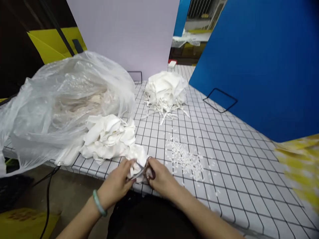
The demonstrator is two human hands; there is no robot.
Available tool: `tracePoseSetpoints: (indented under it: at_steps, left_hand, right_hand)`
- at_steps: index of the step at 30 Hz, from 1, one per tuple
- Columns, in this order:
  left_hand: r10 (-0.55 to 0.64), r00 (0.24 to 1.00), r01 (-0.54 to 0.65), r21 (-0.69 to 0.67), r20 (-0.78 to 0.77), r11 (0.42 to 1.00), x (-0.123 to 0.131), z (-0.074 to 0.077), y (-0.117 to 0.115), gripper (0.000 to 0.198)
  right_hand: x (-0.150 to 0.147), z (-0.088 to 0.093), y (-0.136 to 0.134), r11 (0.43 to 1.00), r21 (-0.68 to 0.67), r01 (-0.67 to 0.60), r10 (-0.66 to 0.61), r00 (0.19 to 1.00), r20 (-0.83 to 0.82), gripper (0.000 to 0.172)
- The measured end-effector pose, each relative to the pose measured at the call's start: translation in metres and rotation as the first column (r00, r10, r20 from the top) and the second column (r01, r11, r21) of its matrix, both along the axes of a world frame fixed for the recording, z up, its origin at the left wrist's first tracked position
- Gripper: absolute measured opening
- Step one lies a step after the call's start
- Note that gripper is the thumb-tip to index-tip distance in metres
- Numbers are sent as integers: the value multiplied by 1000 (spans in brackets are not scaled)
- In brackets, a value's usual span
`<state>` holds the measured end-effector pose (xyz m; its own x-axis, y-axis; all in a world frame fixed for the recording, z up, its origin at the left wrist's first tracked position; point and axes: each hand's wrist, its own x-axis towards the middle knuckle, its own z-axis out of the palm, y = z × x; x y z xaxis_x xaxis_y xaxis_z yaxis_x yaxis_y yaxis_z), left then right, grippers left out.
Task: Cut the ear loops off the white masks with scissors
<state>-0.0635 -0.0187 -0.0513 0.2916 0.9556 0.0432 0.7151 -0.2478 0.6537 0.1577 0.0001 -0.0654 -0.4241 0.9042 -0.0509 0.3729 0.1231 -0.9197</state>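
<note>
At the table's near edge, my right hand (159,174) is closed round the handles of a pair of scissors (138,172), whose blades point left. My left hand (121,179) pinches a piece of white fabric (136,168) at the blades. That piece runs into a loose pile of white fabric pieces (109,136) just beyond my left hand. Farther back sits a second white fabric heap (165,88), with narrow strips hanging from it. Many tiny white scraps (186,159) lie scattered to the right of my right hand.
A large clear plastic bag (67,86) with pale material inside spreads over the table's left side. A lilac panel (124,33) and a blue panel (261,66) stand behind on wire feet. Grid-patterned cloth (236,159) covers the table. A dark cable (48,196) hangs at left.
</note>
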Motion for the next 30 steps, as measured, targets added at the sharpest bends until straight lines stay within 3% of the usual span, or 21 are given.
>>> tracePoseSetpoints:
  at_steps: [3, 5, 7, 9, 10, 12, 14, 15, 17, 20, 22, 24, 27, 30]
  left_hand:
    - [-24, 989, 30, -36, 147, 999, 18, 11, 26, 18]
    - [-34, 975, 24, 50, 219, 998, 32, 40, 71, 12]
    - [-61, 961, -4, 233, 270, 972, 50, 79, 132, 10]
    - [-55, 942, -84, 393, 331, 916, 72, 114, 194, 6]
    - [-44, 935, -114, 416, 352, 902, 82, 125, 218, 21]
    - [-16, 929, -161, 443, 370, 882, 99, 124, 244, 46]
    - [-60, 949, -100, 476, 310, 874, 107, 96, 232, 47]
    - [-112, 960, -29, 493, 255, 870, 108, 76, 213, 40]
    - [-178, 973, 80, 504, 149, 860, 104, 34, 163, 24]
    - [-98, 989, 37, 459, 111, 888, 90, -8, 93, 16]
    - [-18, 998, -11, 459, 57, 889, 75, -18, 69, 19]
    - [58, 998, -48, 474, -5, 879, 57, -21, 62, 18]
    - [125, 992, -93, 472, -36, 877, 30, -22, 63, 16]
    - [133, 991, -117, 441, -6, 890, 11, -21, 56, 15]
  right_hand:
    - [-15, 9, 24, 997, 78, 21, -14, 997, -78, 20]
    - [-10, 33, 60, 996, 59, 73, -65, 989, -136, 15]
    - [4, 72, 113, 982, 68, 177, -166, 975, -149, 14]
    - [23, 117, 170, 901, 216, 377, -356, 925, -134, 19]
    - [34, 135, 196, 809, 305, 503, -492, 863, -118, 20]
    - [55, 154, 233, 697, 374, 612, -614, 778, -130, 31]
    - [69, 144, 246, 636, 418, 649, -668, 734, -122, 36]
    - [70, 128, 242, 658, 420, 625, -653, 751, -96, 35]
    - [61, 86, 223, 794, 338, 505, -528, 849, -27, 31]
    - [18, 22, 187, 942, 178, 286, -292, 956, 5, 28]
    - [-20, -5, 175, 977, 131, 166, -165, 986, -15, 30]
    - [-53, -17, 175, 990, 114, 78, -74, 997, -37, 34]
    - [-75, -17, 180, 996, 95, -4, 9, 999, -48, 26]
    - [-57, -5, 164, 998, 68, -18, 23, 997, -74, 19]
